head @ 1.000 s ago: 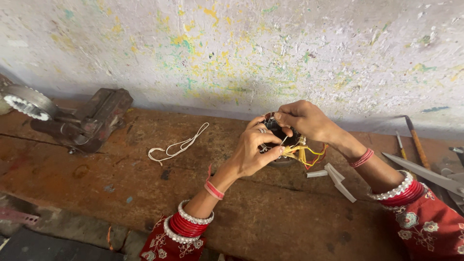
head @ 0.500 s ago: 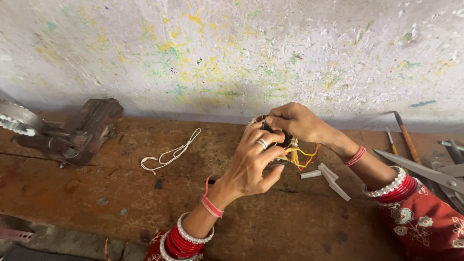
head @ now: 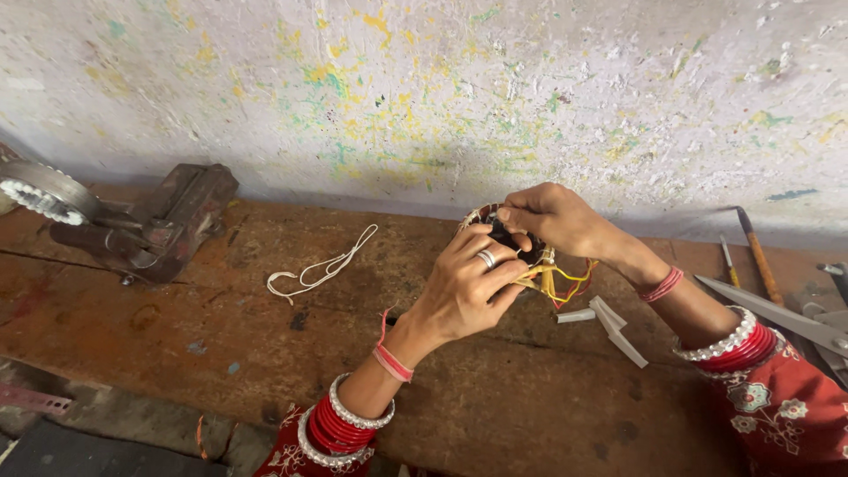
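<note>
Both hands have stayed locked together over the same spot on the bench since the earlier frames; the left hand [head: 466,287] has rolled slightly, so its back and ring now face the camera, and the wires hang a little more in view. Grip unchanged in kind, so the work on the piece appears to be continuing, not finished.

Object: small dark round coil assembly [head: 508,237], ring-shaped as far as I can tell, mostly hidden by the fingers. It is held in the air just above the wooden bench [head: 221,353], near the wall. Yellow, orange and red wires [head: 565,281] trail from its underside, thin and springy, looped.

Left hand: fingers curled shut around the near side of the coil assembly. Right hand [head: 552,219]: fingers closed in a pinch on its top edge; what exactly the tips hold cannot be made out.

Around it:
- two pale flat plastic strips [head: 614,322] lying on the bench just beside the wires, matte, angular.
- loop of white cord [head: 322,265] to the left, limp, well apart.
- rusty iron bench vise [head: 159,225] at far left, heavy, dull brown.
- scissors [head: 777,314] with bright metal blades at right, and a wooden-handled tool [head: 758,256] leaning near the wall.

Bench surface: worn, stained reddish wood, scratched. Wall [head: 424,88]: rough pale plaster flecked with yellow and green paint.
</note>
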`<state>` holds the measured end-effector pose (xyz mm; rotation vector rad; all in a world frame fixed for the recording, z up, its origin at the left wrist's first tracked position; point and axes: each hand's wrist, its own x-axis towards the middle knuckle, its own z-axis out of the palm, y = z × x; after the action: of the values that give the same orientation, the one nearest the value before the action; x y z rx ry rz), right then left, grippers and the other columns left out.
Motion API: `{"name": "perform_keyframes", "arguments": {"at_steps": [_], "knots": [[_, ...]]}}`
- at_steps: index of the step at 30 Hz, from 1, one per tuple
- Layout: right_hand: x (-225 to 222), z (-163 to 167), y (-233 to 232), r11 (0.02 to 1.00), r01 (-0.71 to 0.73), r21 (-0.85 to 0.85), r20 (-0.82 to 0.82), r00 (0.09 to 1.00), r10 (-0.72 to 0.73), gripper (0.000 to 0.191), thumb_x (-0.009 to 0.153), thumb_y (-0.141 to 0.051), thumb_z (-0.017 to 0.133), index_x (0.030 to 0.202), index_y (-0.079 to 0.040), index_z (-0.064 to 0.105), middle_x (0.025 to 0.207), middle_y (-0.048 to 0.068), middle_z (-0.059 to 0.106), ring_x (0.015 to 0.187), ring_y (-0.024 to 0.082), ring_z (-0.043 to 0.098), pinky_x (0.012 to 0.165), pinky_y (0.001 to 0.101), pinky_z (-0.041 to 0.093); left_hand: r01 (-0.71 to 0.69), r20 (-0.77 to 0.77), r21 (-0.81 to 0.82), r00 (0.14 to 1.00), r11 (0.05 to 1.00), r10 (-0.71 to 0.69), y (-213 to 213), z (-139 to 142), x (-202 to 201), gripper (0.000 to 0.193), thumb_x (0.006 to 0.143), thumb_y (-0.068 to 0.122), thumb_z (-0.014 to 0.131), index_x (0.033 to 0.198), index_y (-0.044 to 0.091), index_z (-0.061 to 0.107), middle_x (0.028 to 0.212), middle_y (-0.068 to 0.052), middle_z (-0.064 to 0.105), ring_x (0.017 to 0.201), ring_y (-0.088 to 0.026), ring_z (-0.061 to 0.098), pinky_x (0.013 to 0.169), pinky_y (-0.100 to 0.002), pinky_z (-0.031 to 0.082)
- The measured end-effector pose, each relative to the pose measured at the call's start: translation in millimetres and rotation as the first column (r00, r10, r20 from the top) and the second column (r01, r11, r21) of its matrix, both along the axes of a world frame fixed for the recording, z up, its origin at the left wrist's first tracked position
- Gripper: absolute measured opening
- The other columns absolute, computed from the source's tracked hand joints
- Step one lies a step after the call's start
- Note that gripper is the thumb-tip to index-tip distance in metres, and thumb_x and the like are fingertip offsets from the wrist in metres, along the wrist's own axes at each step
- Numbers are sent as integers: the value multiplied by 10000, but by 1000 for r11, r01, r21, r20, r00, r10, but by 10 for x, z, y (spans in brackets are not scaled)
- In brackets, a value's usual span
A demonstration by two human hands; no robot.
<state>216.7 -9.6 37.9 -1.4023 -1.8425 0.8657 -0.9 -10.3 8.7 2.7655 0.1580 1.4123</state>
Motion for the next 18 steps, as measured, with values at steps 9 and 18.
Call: {"name": "perform_keyframes", "arguments": {"at_steps": [9, 18], "knots": [[1, 37, 4, 1000, -21, 1, -18, 1000, 21, 335, 1025, -236, 579, 802, -21, 705, 596, 2, 615, 601, 77, 525, 589, 289, 450, 31, 51, -56, 998, 998, -28, -5, -2, 1, 145, 810, 102, 865, 878, 52, 747, 971, -54, 660, 1020, -268, 616, 1031, -448, 495], [23, 20, 6, 999, -38, -21, -53, 998, 36, 322, 1020, -225, 582, 806, -19, 706, 624, -7, 630, 619, 69, 540, 584, 287, 459, 62, 98, -122, 994, 991, -51, -46, -5, 45, 134, 811, 62, 847, 859, 37, 725, 980, -84, 629, 998, -283, 614, 938, -426, 499]]}}
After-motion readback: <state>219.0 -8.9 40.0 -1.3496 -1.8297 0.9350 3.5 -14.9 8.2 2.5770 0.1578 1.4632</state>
